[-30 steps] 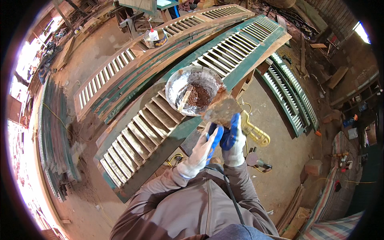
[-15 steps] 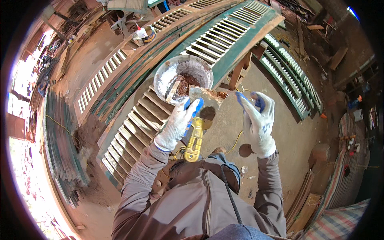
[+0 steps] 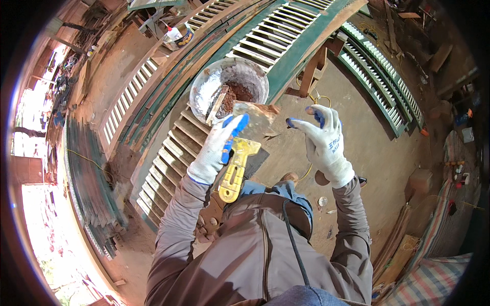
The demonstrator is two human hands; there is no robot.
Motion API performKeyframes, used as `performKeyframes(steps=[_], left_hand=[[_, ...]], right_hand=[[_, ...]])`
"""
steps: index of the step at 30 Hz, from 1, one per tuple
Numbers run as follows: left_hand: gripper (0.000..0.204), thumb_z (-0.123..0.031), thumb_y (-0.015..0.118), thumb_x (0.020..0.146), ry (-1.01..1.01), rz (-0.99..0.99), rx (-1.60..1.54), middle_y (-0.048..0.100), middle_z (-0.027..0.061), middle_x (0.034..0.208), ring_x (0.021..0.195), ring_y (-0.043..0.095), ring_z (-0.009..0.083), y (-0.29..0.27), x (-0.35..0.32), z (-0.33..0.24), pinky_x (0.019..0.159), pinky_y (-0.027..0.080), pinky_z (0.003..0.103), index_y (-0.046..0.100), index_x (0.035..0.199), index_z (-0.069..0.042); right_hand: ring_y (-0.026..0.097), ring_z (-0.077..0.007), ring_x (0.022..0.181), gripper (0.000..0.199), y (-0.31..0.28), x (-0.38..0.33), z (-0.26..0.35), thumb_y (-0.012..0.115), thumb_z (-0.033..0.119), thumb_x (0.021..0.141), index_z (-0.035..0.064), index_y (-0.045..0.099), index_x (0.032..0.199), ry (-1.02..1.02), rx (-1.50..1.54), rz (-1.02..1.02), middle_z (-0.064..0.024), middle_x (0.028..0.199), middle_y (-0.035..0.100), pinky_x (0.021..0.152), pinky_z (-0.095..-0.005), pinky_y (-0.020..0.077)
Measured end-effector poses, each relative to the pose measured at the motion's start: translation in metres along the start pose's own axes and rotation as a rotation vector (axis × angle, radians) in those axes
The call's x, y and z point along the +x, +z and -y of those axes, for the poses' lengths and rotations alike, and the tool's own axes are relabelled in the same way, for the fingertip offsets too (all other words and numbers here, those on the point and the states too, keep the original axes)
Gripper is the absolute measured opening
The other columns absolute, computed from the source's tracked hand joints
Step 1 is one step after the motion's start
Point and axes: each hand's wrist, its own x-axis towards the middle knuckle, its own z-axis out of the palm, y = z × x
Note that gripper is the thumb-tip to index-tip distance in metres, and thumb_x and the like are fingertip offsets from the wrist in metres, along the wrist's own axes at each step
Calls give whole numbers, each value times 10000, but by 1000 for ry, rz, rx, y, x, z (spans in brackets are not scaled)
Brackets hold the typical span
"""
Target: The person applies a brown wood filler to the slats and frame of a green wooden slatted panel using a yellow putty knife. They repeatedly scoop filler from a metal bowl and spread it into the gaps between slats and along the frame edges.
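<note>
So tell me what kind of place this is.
Most likely an open-air carpentry or restoration yard. Long louvred shutters lie across wooden trestles, more are stacked on the dirt floor, and the left hand holds a yellow-handled putty knife by a bowl of brown filler.

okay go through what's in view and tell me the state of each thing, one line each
left hand: gloved, shut on the putty knife
putty knife: yellow handle down, blade up and smeared
right hand: gloved, open, holding nothing
bowl: resting on the shutter, holds reddish-brown paste and a stick
louvered shutter: lying flat, slats pale, frame green
</note>
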Motion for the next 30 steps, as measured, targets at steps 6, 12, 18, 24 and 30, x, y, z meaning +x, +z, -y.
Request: performKeyframes(steps=[6, 12, 18, 24, 30], left_hand=[[516, -169, 594, 1010, -121, -157, -326, 508, 172, 1491, 1358, 534, 273, 0, -25, 26, 1125, 457, 390, 505, 1490, -2], [259, -353, 604, 1056, -699, -394, -1308, 623, -33, 885, 662, 596, 88, -29, -34, 33, 513, 476, 231, 600, 1126, -103], [196, -124, 556, 1040, -358, -607, -1931, 650, 15, 954, 798, 658, 118, -48, -63, 50, 661, 552, 288, 607, 1218, -60], [220, -127, 567, 1025, -349, -525, -1947, 703, 74, 1045, 917, 722, 184, -81, -75, 116, 718, 602, 336, 640, 1204, -23], [229, -160, 579, 1031, -402, -542, -1911, 713, 80, 1045, 929, 724, 186, -73, -77, 137, 736, 611, 337, 635, 1207, -25]], right_hand=[[604, -168, 1115, 457, 48, -34, -21, 580, 28, 970, 31, 591, 1426, 718, 1572, -143, -91, 1237, 646, 936, -299, 499], [640, -140, 997, 575, 138, -52, -43, 613, 58, 978, 25, 458, 1531, 711, 2331, -245, -44, 1196, 656, 864, -298, 561], [637, -129, 986, 570, 211, -28, -39, 630, 99, 990, 65, 468, 1536, 748, 2214, -389, -21, 1217, 652, 861, -283, 551], [583, -99, 1095, 500, 254, -5, -32, 570, 93, 1004, 90, 518, 1502, 748, 2136, -519, 6, 1391, 606, 861, -261, 509], [557, -117, 1188, 515, 250, 3, -17, 521, 63, 1025, 83, 473, 1537, 739, 2101, -520, -7, 1476, 548, 939, -245, 475]])
